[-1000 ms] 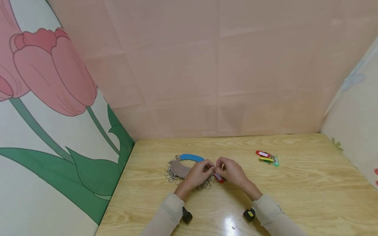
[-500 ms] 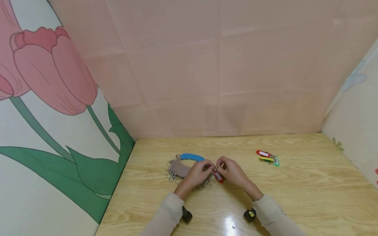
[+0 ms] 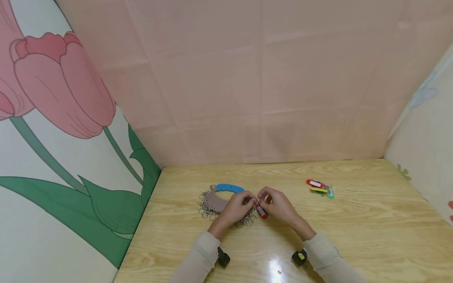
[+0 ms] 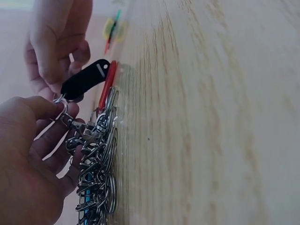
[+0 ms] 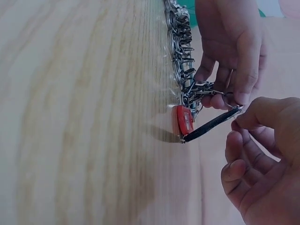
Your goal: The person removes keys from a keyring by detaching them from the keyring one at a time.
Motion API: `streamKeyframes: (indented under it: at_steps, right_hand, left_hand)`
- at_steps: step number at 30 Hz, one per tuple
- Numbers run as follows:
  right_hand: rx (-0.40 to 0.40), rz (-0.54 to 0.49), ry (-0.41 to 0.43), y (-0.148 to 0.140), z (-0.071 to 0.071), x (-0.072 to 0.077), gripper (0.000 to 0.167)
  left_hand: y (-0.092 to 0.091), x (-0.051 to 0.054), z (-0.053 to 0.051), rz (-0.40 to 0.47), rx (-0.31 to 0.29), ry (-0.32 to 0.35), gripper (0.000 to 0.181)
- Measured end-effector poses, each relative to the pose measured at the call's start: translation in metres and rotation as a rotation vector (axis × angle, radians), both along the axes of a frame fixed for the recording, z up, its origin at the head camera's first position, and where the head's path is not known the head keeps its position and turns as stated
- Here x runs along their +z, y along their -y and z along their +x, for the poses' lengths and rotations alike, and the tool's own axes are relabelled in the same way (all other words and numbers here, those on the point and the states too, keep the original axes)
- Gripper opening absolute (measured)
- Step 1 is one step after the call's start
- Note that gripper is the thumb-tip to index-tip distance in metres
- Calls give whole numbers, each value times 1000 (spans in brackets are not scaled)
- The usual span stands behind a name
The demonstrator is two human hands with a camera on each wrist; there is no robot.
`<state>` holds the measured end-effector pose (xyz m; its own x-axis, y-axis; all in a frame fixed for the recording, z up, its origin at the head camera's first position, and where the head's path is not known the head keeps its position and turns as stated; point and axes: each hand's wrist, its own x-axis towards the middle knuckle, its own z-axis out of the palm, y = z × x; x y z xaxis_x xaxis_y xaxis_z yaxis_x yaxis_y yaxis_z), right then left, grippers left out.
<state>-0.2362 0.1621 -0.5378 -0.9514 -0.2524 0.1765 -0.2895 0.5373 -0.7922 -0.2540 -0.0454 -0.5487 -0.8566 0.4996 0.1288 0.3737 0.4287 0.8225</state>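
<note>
A curved key holder with a blue handle (image 3: 229, 188) and a brown plate (image 3: 216, 202) lies on the table, its lower edge fringed with metal clasps and split rings (image 4: 110, 164). My left hand (image 3: 236, 208) covers its right end and pinches a split ring (image 4: 64, 107) between thumb and forefinger. Opposite it, my right hand (image 3: 280, 205) pinches the ringed end of a black key tag (image 4: 84, 82), fingertips almost meeting the left ones. A red key tag (image 3: 261, 211) with a white label hangs low beside the black one, near the tabletop. The exact link between the rings is too small to tell.
Several key tags, red (image 3: 314, 183), yellow (image 3: 319, 190) and green (image 3: 330, 192), lie in a small heap on the wooden table (image 3: 371, 220) to the right. A pink-covered wall (image 3: 247, 98) stands behind the table, with patterned panels at both sides.
Both hands keep their place, with only small finger shifts. A dark edge beside the red tag showed one second ago and now hardly shows in the head view.
</note>
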Motion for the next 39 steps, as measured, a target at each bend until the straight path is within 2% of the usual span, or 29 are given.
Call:
streamKeyframes:
  at_steps: [4,9,13,20,25,30,39]
  right_hand:
    - [-10,10,6,0,-1,-1,9]
    - [-6,-19,30,1,0,-2,2]
    - [-16,-54,33,1,0,-5,9]
    - [-39,-76,43,1,-1,-4,5]
    - [-4,-49,14,1,-1,-3,11]
    - [10,-9,-18,1,-2,-5,9]
    - [-50,-43,60,3,-1,-6,4]
  left_hand:
    - [0,-2,-1,-3,-7,-22,19]
    - [0,-1,0,-4,-10,-6,20]
    - [1,-2,-1,-8,-8,-8,19]
    - [0,-2,-1,-2,-6,-11,20]
    - [0,-3,-1,-8,5,-15,18]
    - [0,-4,0,-14,6,-25,17]
    - [1,-3,0,-11,-3,-13,18]
